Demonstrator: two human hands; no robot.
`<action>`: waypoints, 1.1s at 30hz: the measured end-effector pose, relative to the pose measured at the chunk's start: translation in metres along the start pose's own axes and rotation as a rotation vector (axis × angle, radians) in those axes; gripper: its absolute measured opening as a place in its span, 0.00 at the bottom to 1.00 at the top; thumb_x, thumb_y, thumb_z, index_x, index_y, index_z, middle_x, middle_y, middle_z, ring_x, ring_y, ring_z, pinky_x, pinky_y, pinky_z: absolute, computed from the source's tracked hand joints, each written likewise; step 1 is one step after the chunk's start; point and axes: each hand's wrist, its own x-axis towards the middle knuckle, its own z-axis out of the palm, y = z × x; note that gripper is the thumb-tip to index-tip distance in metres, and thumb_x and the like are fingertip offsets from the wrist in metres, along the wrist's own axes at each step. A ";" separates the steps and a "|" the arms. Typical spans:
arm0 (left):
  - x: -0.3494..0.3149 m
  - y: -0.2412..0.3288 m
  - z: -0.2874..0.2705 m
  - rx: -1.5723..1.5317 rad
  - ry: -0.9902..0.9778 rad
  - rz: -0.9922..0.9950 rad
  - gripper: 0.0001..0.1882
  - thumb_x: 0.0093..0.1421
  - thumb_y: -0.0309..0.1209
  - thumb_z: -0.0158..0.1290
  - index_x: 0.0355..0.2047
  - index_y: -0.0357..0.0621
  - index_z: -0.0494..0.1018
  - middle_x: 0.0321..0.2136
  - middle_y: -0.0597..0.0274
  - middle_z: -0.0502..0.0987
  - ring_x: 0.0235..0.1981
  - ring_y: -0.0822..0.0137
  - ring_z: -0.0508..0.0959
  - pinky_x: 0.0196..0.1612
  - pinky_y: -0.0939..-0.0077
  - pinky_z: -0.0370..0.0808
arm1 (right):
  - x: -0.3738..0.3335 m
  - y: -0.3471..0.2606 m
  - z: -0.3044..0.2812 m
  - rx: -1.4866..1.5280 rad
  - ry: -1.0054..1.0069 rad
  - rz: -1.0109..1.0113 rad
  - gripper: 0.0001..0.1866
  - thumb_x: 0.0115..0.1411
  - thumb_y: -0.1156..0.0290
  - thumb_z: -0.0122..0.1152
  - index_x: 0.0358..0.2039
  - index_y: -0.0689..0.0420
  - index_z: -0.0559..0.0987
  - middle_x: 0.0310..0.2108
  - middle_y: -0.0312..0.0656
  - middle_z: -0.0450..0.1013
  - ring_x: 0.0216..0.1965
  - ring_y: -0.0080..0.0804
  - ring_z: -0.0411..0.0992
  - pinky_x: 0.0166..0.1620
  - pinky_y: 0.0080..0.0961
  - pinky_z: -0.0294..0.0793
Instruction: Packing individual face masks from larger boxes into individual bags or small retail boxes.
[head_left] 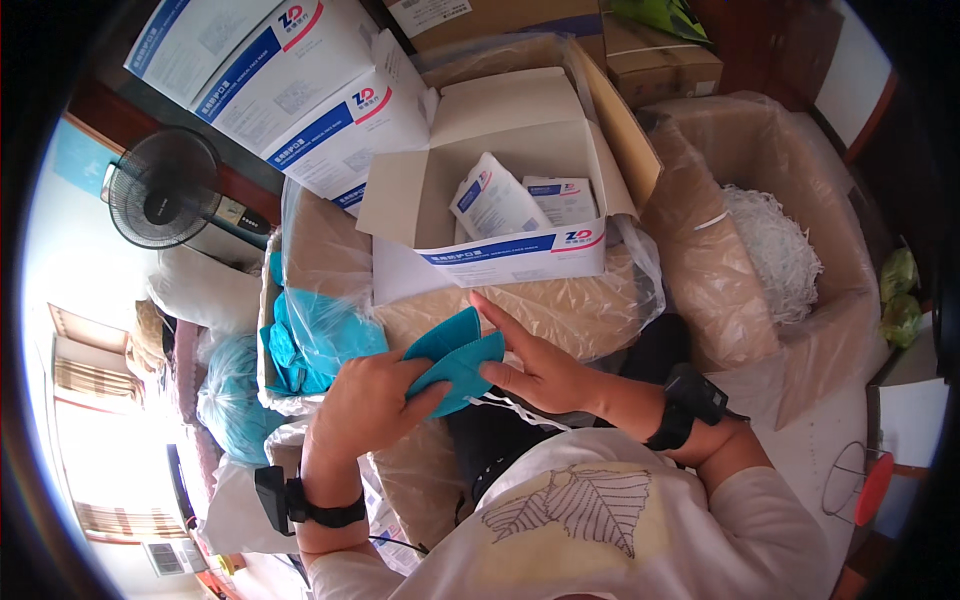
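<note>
A teal folded face mask (455, 362) is in front of my chest, its two layers spread apart at the top. My left hand (375, 395) grips its left and lower edge between thumb and fingers. At its right edge is my right hand (535, 370), with fingers stretched out and the thumb apart, its tip touching the mask. White ear loops (510, 405) hang from the mask below my right hand. Just beyond stands an open white carton (530, 255) with a few white printed packets (495, 200) inside.
Stacked white cartons (290, 90) rise at the back left, near a black fan (165, 190). Teal masks (325, 330) fill a plastic-lined container at left. A large plastic-lined cardboard box (700, 230) at right holds a heap of white cords (770, 260). A red round stool (875, 487) stands at far right.
</note>
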 end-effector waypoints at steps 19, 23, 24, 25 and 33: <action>0.043 0.008 0.036 0.251 0.441 0.095 0.22 0.53 0.32 0.50 0.50 0.46 0.64 0.49 0.55 0.66 0.53 0.53 0.63 0.54 0.68 0.60 | 0.008 0.001 -0.010 -0.439 -0.120 0.208 0.15 0.61 0.62 0.42 0.36 0.63 0.65 0.26 0.57 0.69 0.30 0.55 0.68 0.32 0.41 0.65; 0.053 0.003 0.074 -0.203 0.240 -0.183 0.14 0.57 0.38 0.46 0.41 0.47 0.68 0.34 0.56 0.75 0.34 0.51 0.74 0.36 0.66 0.71 | -0.002 -0.003 -0.008 -0.392 -0.199 0.283 0.15 0.60 0.61 0.44 0.35 0.63 0.65 0.25 0.55 0.69 0.28 0.50 0.69 0.32 0.39 0.66; 0.053 -0.006 0.092 -0.320 0.300 -0.122 0.12 0.57 0.40 0.45 0.35 0.47 0.71 0.25 0.53 0.75 0.27 0.50 0.74 0.29 0.63 0.70 | -0.007 -0.002 -0.007 -0.365 -0.231 0.309 0.15 0.60 0.61 0.44 0.34 0.64 0.65 0.25 0.53 0.69 0.28 0.48 0.69 0.32 0.38 0.66; 0.053 -0.012 0.099 -0.348 0.308 -0.168 0.12 0.57 0.40 0.45 0.34 0.47 0.71 0.24 0.53 0.75 0.27 0.51 0.74 0.29 0.63 0.70 | -0.011 0.001 -0.010 -0.298 -0.268 0.345 0.15 0.60 0.61 0.45 0.33 0.64 0.66 0.24 0.51 0.68 0.27 0.44 0.69 0.31 0.36 0.66; 0.025 -0.088 0.072 -0.529 0.514 -0.385 0.13 0.56 0.38 0.50 0.27 0.39 0.72 0.19 0.62 0.72 0.22 0.75 0.69 0.30 0.79 0.68 | -0.035 0.018 -0.058 0.077 -0.420 0.714 0.13 0.63 0.65 0.41 0.34 0.61 0.71 0.20 0.31 0.62 0.22 0.16 0.60 0.28 0.15 0.64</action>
